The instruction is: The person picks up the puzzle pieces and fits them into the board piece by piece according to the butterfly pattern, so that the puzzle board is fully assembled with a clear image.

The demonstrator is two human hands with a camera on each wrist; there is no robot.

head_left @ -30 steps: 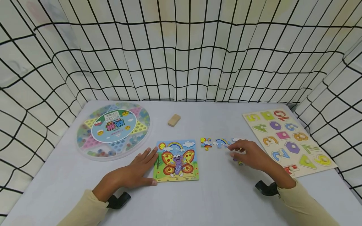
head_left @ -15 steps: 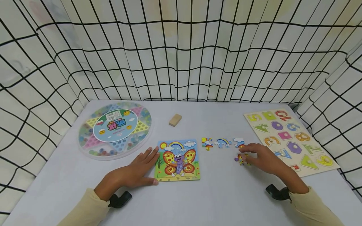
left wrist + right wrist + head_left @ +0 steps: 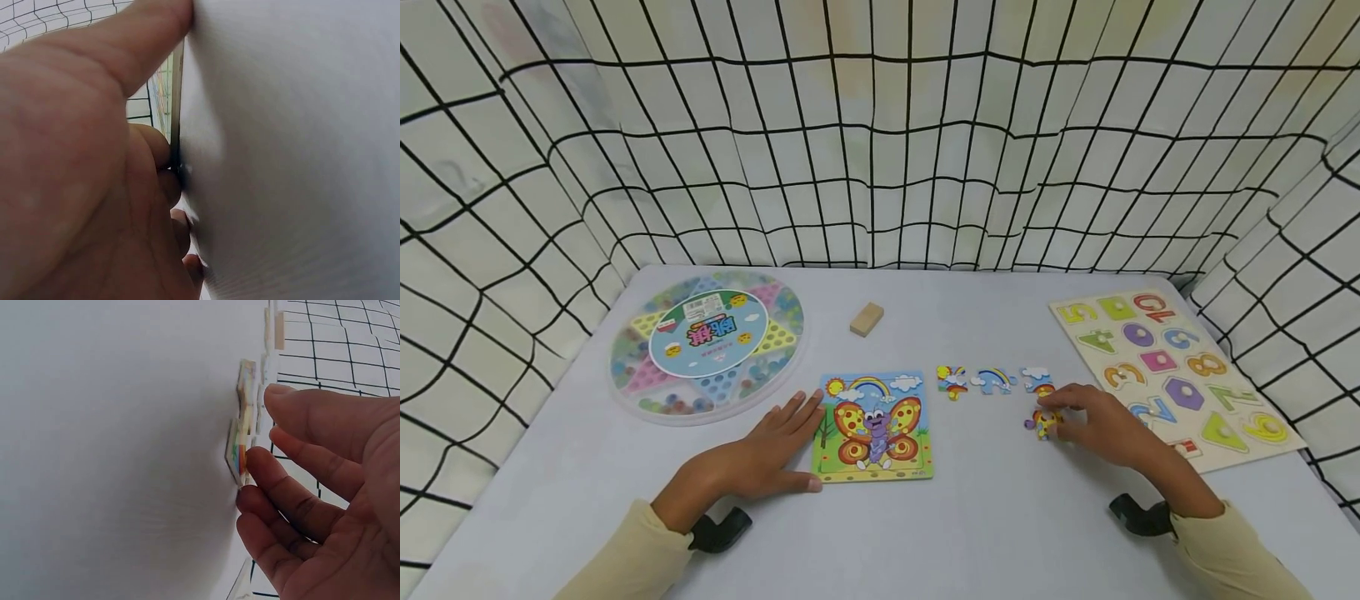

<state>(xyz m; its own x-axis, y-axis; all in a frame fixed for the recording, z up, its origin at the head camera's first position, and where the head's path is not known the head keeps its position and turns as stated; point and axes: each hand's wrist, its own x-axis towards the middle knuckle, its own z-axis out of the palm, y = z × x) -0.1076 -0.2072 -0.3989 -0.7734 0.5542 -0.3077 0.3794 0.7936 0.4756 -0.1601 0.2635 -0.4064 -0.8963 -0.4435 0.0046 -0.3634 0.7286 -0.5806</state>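
Observation:
A square butterfly jigsaw puzzle [image 3: 875, 427] lies flat on the white table. My left hand [image 3: 758, 454] rests spread along its left side, fingertips at its edge and thumb by the lower left corner. To the puzzle's right is a row of loose jigsaw pieces: a sun piece [image 3: 952, 380], a rainbow piece [image 3: 994, 381] and a cloud piece [image 3: 1037, 378]. Just below the cloud piece lies a purple and yellow piece [image 3: 1040, 423], partly covered by my right hand [image 3: 1101, 427]. In the right wrist view, bent fingers touch a colourful piece [image 3: 235, 450], with the thumb held apart.
A round Chinese checkers box [image 3: 707, 346] stands at the back left. A small wooden block [image 3: 867, 319] lies behind the puzzle. On the right is a wooden number-and-shape board [image 3: 1176, 375], partly under the right forearm. Black netting over white cloth encloses the table.
My right hand has moved right from beside the rainbow piece, uncovering the cloud piece and the purple and yellow piece. My left hand stays by the puzzle. The head view shifts slightly.

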